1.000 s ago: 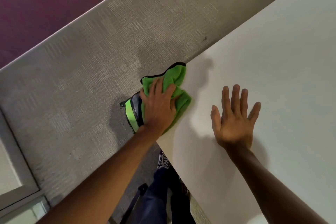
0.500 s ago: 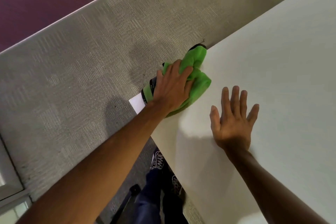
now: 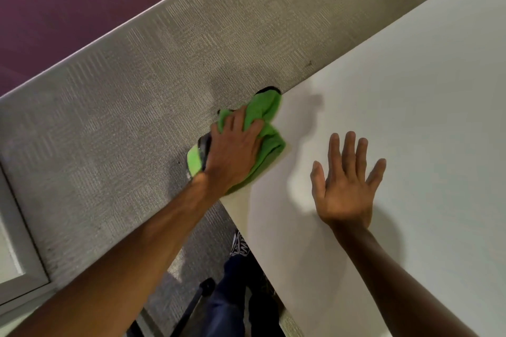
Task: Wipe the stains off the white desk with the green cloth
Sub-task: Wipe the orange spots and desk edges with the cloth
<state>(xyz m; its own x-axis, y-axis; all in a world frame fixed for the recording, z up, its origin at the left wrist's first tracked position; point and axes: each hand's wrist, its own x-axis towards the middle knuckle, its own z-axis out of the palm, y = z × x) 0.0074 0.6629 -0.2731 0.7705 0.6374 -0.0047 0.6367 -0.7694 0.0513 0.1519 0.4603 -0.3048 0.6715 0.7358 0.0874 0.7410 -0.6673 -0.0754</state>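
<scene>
White desk (image 3: 397,90); left hand (image 3: 232,156) clutches green cloth (image 3: 269,128).

the left hand (image 3: 232,150) presses a bunched green cloth (image 3: 267,128) down on the corner of the white desk (image 3: 410,90), fingers curled over the fabric, part of the cloth hanging past the edge at nine o'clock. the right hand (image 3: 346,186) lies flat on the desk at three o'clock of the cloth, fingers spread, apart from it. grey carpet (image 3: 137,90) lies below.

White desk (image 3: 410,96); green cloth (image 3: 269,142) atop
</scene>
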